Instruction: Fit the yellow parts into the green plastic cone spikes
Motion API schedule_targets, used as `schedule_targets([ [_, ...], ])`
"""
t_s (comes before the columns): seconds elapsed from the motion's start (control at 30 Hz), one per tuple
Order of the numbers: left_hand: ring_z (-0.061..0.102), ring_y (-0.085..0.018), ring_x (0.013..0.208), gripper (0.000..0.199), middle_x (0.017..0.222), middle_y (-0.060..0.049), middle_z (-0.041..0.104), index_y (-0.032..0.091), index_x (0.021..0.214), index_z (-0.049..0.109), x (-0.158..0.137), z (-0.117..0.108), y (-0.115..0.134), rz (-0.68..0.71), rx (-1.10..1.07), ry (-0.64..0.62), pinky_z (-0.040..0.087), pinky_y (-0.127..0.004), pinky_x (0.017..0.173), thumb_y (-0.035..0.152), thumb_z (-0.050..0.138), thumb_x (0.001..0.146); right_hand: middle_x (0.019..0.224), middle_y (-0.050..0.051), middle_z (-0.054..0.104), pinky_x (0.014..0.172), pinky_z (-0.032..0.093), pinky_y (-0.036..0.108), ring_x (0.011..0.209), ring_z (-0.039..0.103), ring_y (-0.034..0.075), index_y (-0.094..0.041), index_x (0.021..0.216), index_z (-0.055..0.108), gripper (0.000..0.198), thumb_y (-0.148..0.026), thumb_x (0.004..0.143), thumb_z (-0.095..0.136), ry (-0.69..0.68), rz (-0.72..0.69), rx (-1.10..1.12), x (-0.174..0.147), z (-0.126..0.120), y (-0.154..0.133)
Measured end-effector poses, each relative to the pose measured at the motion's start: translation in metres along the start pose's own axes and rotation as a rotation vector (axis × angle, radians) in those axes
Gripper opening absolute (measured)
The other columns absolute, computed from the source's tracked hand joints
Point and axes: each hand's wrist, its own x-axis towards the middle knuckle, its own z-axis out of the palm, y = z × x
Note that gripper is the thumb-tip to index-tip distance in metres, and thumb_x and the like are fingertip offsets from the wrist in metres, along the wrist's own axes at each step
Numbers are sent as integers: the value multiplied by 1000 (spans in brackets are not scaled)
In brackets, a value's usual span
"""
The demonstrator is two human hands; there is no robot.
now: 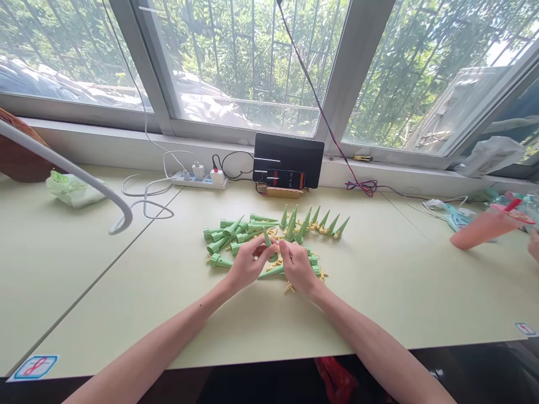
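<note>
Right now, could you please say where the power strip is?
In the head view, the power strip lies left of the black screen, along the far side of the table.

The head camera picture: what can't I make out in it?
In the head view:
- Whether the right hand grips anything: hidden by the hand itself.
- Yellow pieces, their number: partly covered by hands and green spikes.
- Phone text: too small.
- Another person's hand: cut off by the edge.
</note>
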Motion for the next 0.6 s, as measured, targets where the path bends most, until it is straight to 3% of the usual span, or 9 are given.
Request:
schedule_targets([
  [0.1,40,-8,48,36,57,5,40,15,88,60,1,0,4,-80,-114,-9,33,-20,45,49,50,94,59,-3,42,63,34,27,57,39,12,-20,64,45,49,-39,105,25,11,-29,-25,0,-1,0],
  [0.27,35,-7,44,41,50,6,39,15,90,62,3,-4,6,-184,-236,-41,29,-20,44,54,51,93,56,-4,39,63,34,28,53,33,12,-21,62,33,47,-38,105,25,27,-121,-100,0,-1,-1],
  [0.6,40,-8,50,42,64,3,46,16,108,65,3,-4,4,-190,-327,-78,36,-21,47,53,50,93,53,-3,36,64,32,29,54,34,13,-22,61,28,46,-41,102,37,60,-303,-247,1,-1,-2],
])
